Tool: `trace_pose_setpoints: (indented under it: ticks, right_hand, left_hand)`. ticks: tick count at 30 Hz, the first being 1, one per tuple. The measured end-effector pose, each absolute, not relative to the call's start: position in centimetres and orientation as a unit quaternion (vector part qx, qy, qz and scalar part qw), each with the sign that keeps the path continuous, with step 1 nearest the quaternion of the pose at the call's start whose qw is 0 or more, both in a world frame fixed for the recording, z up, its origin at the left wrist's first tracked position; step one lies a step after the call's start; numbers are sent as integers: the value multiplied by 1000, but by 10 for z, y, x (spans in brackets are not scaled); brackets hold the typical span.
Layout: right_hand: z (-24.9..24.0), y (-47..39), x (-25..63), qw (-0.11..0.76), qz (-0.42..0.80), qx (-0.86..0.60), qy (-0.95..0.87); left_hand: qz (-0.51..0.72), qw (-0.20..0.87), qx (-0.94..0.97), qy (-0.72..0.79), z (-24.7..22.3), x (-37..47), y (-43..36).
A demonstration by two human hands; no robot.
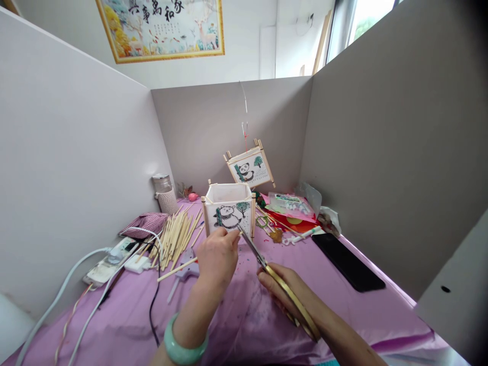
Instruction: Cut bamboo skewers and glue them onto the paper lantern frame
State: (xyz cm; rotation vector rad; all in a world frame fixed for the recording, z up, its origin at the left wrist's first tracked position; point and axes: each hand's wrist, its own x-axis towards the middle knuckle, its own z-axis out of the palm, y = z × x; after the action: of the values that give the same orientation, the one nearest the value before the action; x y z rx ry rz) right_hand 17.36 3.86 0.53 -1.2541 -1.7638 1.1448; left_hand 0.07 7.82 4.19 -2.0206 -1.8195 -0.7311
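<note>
Two hands are shown above the cloth-covered surface [244,305]. Nearest, at the lower right, scissors [263,261] are gripped by the right hand [285,292], which is closed round the gold handles; the blades are directed forward and to the left. Just beyond, a stick [177,270] is enclosed by the left hand [218,256], which is clenched about it. Its long axis is slanted from near left to far right: the longer visible part is projected leftward, and a short pale end is seen beside the fingertips. The line of the blades is set obliquely to this axis, with the tips brought near that short end; whether blades and stick are touching cannot be told. Under the leftward part, a glue gun [188,272] is laid. Directly beyond the left hand, a lantern [229,213] is stood upright. Farthest, a second lantern [250,170] is hung, tilted.
</note>
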Motion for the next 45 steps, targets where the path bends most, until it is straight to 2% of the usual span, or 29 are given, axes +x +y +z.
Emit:
trace_pose_setpoints:
  ticks: [45]
  right_hand:
    - [5,38,172,341,447,-484,-670]
  left_hand:
    - [-250,164,-694,-656,41,2,77]
